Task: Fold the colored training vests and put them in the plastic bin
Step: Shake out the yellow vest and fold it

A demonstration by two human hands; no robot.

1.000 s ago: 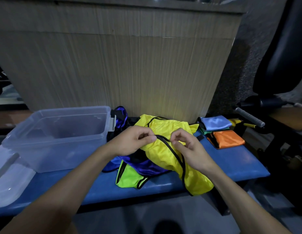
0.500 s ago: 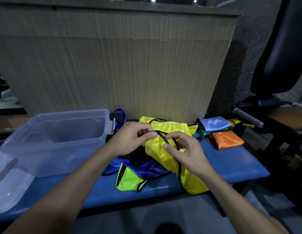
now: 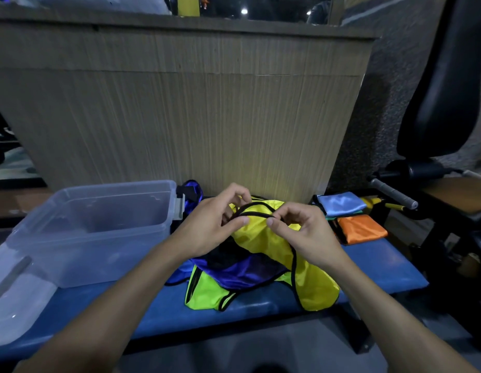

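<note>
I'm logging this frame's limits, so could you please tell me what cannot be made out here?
- Head view: the left hand and right hand cover the part of the yellow vest they pinch.
- How many vests lie under the purple vest: the pile hides it.
- The lid is cut off by the left edge.
- The folded stack under the light blue vest shows only edges.

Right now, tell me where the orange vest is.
The folded orange vest lies on the blue bench at its far right, just in front of the folded light blue vest.
</note>
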